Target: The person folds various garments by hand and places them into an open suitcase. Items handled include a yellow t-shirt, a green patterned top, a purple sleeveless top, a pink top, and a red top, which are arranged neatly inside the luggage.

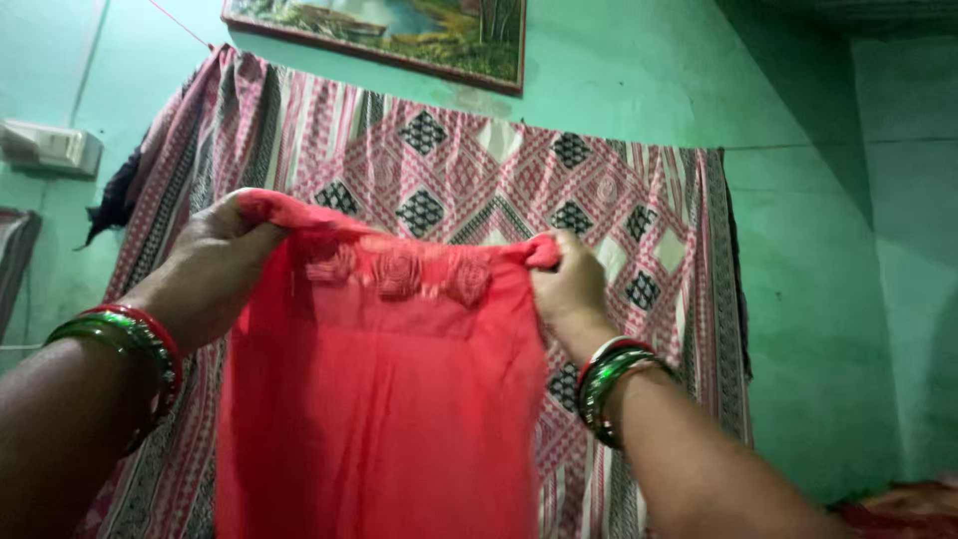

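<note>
I hold up a thin coral-red cloth [384, 399] with a row of embroidered flower shapes near its top edge. My left hand [215, 265] grips the top left corner and my right hand [567, 284] pinches the top right corner. The cloth hangs straight down between them, stretched flat. Both wrists wear red and green bangles.
Behind the red cloth a patterned pink, white and black fabric [619, 200] hangs on a line against the green wall [818, 250]. A framed landscape picture [399, 30] hangs above. A white box [50, 148] is fixed to the wall at left. A red fabric heap [903, 504] lies at bottom right.
</note>
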